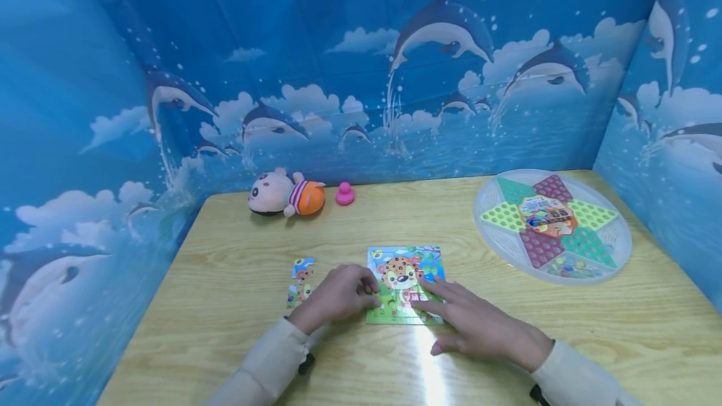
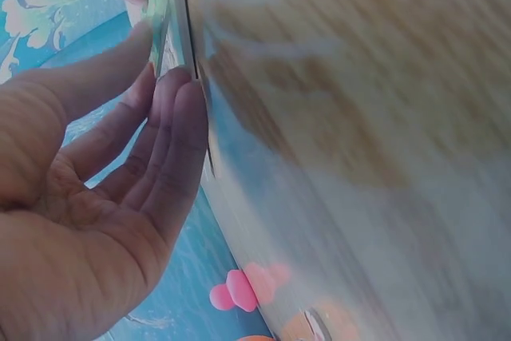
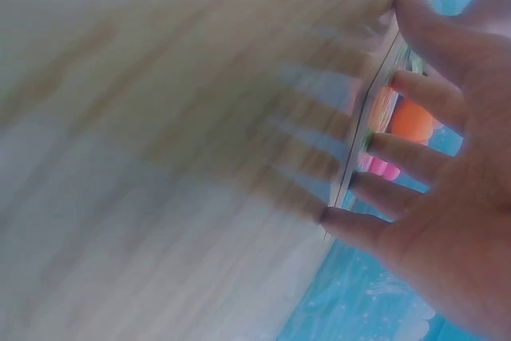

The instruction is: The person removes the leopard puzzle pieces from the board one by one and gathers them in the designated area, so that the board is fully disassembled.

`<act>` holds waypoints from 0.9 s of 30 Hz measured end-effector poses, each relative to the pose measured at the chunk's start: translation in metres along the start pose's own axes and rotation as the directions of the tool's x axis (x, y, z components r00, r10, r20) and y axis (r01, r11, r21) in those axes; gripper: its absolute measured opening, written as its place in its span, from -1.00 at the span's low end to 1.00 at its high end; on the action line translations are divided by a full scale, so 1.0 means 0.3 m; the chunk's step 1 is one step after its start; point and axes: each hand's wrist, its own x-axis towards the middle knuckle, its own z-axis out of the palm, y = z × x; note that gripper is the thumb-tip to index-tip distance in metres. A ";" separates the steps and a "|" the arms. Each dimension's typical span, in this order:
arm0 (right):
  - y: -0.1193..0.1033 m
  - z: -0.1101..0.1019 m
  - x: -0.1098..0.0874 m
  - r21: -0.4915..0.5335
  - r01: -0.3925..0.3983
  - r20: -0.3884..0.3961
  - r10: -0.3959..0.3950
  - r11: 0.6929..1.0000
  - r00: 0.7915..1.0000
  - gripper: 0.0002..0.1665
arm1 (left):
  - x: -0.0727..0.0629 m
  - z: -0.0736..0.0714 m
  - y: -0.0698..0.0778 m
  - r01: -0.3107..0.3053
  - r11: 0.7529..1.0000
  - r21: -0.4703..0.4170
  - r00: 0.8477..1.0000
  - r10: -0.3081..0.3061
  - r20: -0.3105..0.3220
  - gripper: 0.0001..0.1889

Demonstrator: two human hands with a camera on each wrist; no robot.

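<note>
A square jigsaw puzzle (image 1: 402, 259) with a cartoon leopard lies on the table in the head view. At its left edge my left hand (image 1: 345, 293) has thumb and index fingertips close together, pinching what looks like a thin green puzzle piece (image 2: 161, 49), mostly covered by the fingers. The other left fingers reach down along the puzzle's edge in the left wrist view. My right hand (image 1: 474, 321) has its fingers spread, with the tips on the puzzle's right side and the thumb by its near edge. Several loose puzzle pieces (image 1: 303, 268) lie left of the left hand, partly hidden by it.
On the right stands a round Chinese checkers board (image 1: 485, 205) with marbles under its clear cover. A plush doll (image 1: 307, 198) and a small pink toy (image 1: 345, 194) lie along the back of the wooden table (image 1: 225, 255). Dolphin-print sheets (image 1: 316, 49) enclose it behind and at the sides.
</note>
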 end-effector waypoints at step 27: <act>-0.004 0.000 0.001 0.026 -0.029 0.019 0.028 0.999 0.999 -0.14 | -0.042 -0.048 -0.053 0.003 0.997 -0.078 0.997 -0.009 -0.074 -0.95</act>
